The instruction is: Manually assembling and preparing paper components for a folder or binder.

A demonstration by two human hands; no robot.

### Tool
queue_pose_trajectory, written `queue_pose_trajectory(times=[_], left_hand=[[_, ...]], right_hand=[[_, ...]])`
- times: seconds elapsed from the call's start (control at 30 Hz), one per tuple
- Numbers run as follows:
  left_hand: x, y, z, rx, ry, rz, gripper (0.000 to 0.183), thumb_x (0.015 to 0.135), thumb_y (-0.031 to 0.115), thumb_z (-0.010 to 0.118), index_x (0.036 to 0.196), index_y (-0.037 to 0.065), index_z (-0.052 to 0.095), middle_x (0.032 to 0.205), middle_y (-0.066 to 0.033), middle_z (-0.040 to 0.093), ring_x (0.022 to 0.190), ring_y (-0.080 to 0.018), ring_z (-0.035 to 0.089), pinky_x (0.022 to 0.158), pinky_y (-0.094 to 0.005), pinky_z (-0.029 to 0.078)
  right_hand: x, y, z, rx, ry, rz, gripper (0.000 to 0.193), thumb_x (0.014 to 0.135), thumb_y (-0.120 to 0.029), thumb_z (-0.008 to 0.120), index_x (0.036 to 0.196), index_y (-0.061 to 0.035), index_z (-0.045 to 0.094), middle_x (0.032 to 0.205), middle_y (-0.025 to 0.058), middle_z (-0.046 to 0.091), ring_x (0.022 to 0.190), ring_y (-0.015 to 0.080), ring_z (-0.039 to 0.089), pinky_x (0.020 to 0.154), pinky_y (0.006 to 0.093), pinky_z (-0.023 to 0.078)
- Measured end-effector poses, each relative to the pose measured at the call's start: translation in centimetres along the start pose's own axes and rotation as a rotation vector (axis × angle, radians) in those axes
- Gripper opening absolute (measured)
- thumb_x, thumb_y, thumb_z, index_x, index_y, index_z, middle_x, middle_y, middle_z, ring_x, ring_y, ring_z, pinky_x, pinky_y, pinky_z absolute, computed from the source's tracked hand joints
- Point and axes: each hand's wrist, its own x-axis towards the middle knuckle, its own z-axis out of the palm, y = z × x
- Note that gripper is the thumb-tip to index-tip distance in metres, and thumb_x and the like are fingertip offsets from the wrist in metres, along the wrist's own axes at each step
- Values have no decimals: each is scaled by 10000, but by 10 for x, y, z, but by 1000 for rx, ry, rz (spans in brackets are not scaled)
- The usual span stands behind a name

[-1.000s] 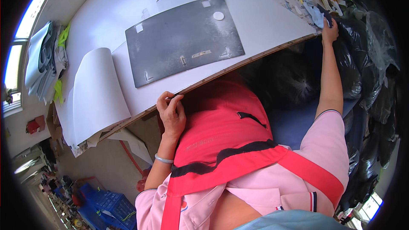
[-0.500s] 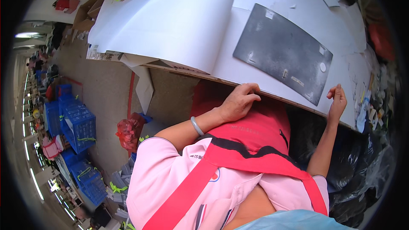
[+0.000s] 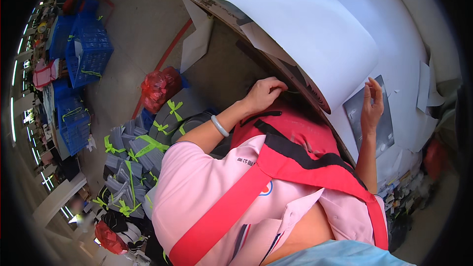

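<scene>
My left hand (image 3: 266, 93), with a pale bangle (image 3: 219, 126) on its wrist, hovers by the table's near edge, above the red apron (image 3: 315, 133). Its fingers are curled together, and whatever they may hold cannot be made out. My right hand (image 3: 373, 104) is raised over the table with fingers stretched up and apart, holding nothing. Behind it lies a dark flat panel (image 3: 384, 118) with curved edges, partly covered from view by that hand. A large white sheet (image 3: 315, 24) curls over the table edge between the two hands.
Grey bundles (image 3: 148, 152) tied with green strips are heaped at my left, beside a red plastic bag (image 3: 160, 88). Blue crates (image 3: 88, 51) stand farther left on the floor. Scraps (image 3: 409, 187) lie along the table's right end.
The view has swung left, so the table and panel sit farther right and more bundles show. My right hand has lifted and its fingers have spread; the left stays curled by the edge.
</scene>
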Motion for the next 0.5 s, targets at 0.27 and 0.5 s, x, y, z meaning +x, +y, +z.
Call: queue_pose_trajectory(times=[0.27,0.5], left_hand=[[0,-29,-105,-267,-33,-263,258,997,170,596,1195,15,653,963,-44,670,818,-105,638,748,-255,535],[62,2,-145,-328,55,-161,220,975,175,619,1063,-7,705,771,-20,666,689,-82,618,643,-240,516]], right_hand=[[66,-76,69,-214,-95,-75,293,968,-137,623,1261,-128,631,1177,76,628,1006,204,605,892,336,501],[81,-94,84,-272,-124,-81,326,938,-180,663,1258,-132,629,1298,120,572,1235,300,523,1043,403,435]])
